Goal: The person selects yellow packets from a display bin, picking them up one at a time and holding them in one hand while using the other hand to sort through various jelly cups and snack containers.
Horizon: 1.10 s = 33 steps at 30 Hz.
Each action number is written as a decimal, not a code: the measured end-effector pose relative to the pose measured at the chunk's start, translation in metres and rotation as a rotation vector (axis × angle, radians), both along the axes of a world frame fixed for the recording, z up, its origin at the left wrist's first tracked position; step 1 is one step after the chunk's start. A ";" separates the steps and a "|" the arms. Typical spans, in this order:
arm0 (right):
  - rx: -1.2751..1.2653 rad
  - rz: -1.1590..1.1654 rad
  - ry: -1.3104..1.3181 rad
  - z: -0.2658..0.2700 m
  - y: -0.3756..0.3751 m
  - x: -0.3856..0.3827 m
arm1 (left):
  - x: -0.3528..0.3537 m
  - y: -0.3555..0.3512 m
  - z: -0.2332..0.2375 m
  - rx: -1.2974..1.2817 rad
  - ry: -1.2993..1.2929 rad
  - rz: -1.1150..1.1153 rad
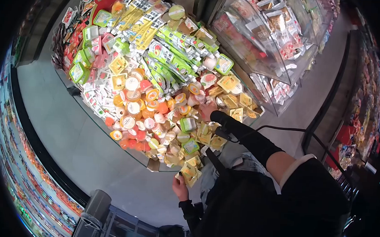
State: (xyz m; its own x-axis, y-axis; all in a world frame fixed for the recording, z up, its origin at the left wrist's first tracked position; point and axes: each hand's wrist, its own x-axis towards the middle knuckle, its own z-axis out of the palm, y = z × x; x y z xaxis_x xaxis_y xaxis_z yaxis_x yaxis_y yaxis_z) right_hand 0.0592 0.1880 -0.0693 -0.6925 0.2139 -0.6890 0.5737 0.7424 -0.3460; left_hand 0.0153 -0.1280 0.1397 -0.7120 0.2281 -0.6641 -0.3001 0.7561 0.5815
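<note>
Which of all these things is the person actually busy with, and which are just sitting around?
In hand:
left hand holding yellow packets
right hand on the heap, beside jelly cups

Lying about:
green stick packs
clear display case of bagged snacks
aisle shelves

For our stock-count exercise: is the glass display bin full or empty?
Full: jelly cups and snack packets heap over the glass display bin's rim.
</note>
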 end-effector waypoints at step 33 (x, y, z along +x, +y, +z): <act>-0.061 -0.345 0.019 0.021 -0.007 -0.016 | -0.001 0.006 0.002 0.033 0.043 -0.048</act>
